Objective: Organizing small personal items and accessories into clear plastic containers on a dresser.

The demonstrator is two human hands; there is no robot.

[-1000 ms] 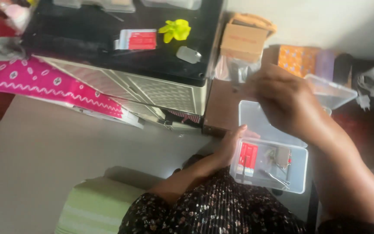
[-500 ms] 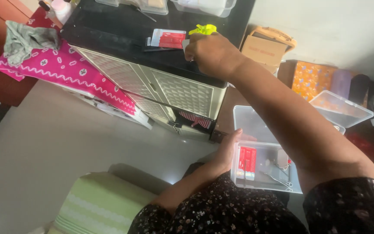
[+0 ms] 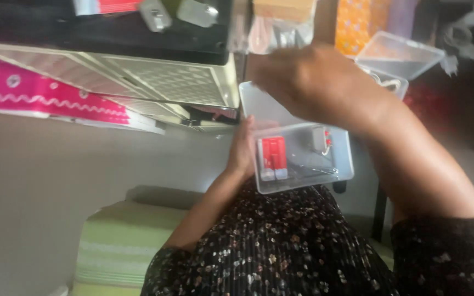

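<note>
Two hands work one clear plastic box held above the lap. Left hand grips its left edge; right hand hovers above it, blurred, finger state indeterminate. Risk: one-sided grip may tip the box, spilling the red packet.

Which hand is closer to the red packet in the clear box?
Left. The left hand grips the clear box at its edge, right beside the red packet. The right hand hovers above the box's far end.
</note>
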